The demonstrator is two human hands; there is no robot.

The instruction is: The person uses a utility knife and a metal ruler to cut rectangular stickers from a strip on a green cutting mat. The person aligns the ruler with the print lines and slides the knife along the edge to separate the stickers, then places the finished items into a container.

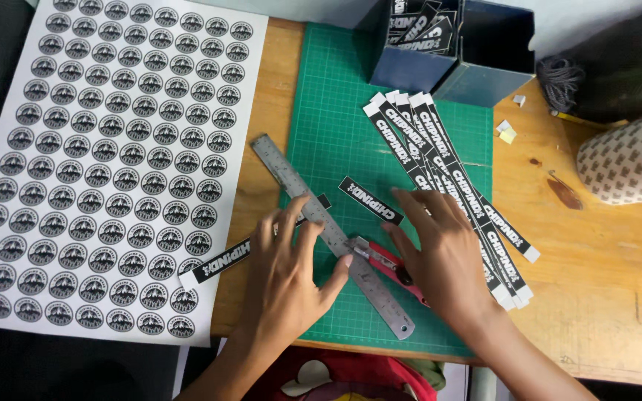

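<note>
My left hand [287, 278] lies flat with fingers spread, pressing down on the steel ruler [332, 234] and on a long black printed strip [255, 246] that runs under the ruler at a slant; it grips nothing, only pins both to the green cutting mat [336, 134]. My right hand [447, 260] hovers palm down, fingers loosely open, its fingertips near a short black label piece [370, 200] lying loose on the mat, and its palm partly covers a red utility knife [395, 269] that rests just beside the ruler — I cannot tell whether the hand touches the knife. I count one ruler, one knife, one cut-off label piece and one strip under the ruler; the fanned bundle of uncut strips [440, 163] to the right holds about seven, overlapping too closely for an exact count. Each strip is narrow, black with white lettering and white blank ends. Left of the mat lies a white sheet of round stickers [113, 148], and behind it stand two dark blue boxes [455, 59] — one holds more black pieces.
</note>
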